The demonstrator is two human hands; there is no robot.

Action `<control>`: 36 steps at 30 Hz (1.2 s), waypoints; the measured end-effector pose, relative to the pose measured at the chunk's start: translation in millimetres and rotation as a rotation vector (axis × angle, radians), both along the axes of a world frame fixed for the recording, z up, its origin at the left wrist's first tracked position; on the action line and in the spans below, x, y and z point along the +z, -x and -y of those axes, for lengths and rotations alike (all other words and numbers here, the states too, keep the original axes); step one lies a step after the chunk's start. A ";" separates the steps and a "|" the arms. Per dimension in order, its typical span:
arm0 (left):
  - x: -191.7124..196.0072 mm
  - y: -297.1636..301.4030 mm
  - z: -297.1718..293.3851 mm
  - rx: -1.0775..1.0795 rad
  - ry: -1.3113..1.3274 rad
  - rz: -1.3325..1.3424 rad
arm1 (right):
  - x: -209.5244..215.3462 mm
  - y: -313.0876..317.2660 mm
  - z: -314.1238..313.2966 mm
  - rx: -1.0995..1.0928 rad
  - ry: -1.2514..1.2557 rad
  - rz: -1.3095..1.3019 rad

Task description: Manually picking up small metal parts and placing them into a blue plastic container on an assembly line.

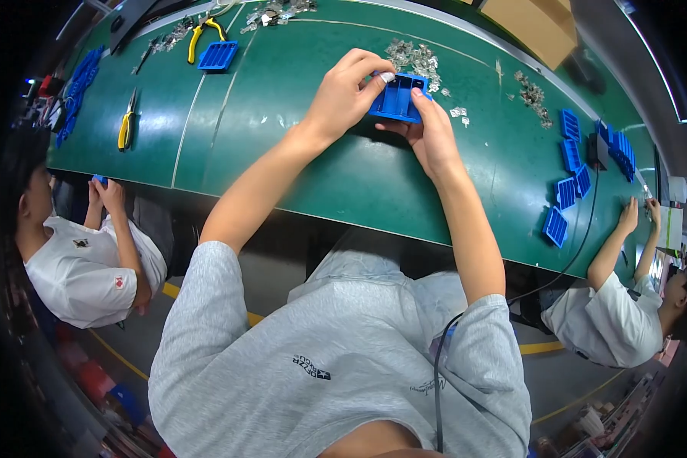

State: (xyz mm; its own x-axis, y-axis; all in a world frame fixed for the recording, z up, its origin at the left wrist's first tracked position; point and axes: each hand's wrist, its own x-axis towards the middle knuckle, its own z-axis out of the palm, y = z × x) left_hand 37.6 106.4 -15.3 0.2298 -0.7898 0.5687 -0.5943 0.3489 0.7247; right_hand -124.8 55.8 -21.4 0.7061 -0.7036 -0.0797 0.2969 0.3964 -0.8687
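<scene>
Green table [343, 175] carries a heap of small metal clips [413, 56] beyond both hands, left hand [343, 95] and right hand [431, 137], whose fingers pinch one blue slotted frame [397, 98], seemingly mid-assembly, while more blue frames [580, 164] lie to the right.

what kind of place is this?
Probably a factory assembly line. One long green workbench is shared with two other seated workers. Both hands hold a blue plastic tray, more blue trays lie stacked nearby, with heaps of small metal parts and yellow-handled pliers.
</scene>
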 end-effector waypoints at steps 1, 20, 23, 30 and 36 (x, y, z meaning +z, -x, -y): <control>-0.7 0.0 0.3 -0.005 -0.007 0.010 | 0.3 0.4 -0.5 -0.009 0.012 -0.010; 3.0 -5.7 -3.9 -0.438 -0.561 -0.494 | -6.2 -2.0 -3.3 -0.410 0.579 -0.372; 0.7 -0.7 -3.0 -0.436 -0.496 -0.509 | -4.4 1.0 -0.1 -0.405 0.597 -0.400; -3.1 2.9 1.9 -0.339 -0.372 -0.589 | 4.1 3.5 6.2 -0.589 0.426 -0.216; 2.5 6.4 24.6 -0.165 -0.160 -0.059 | -3.9 68.6 81.0 -0.859 -0.103 0.384</control>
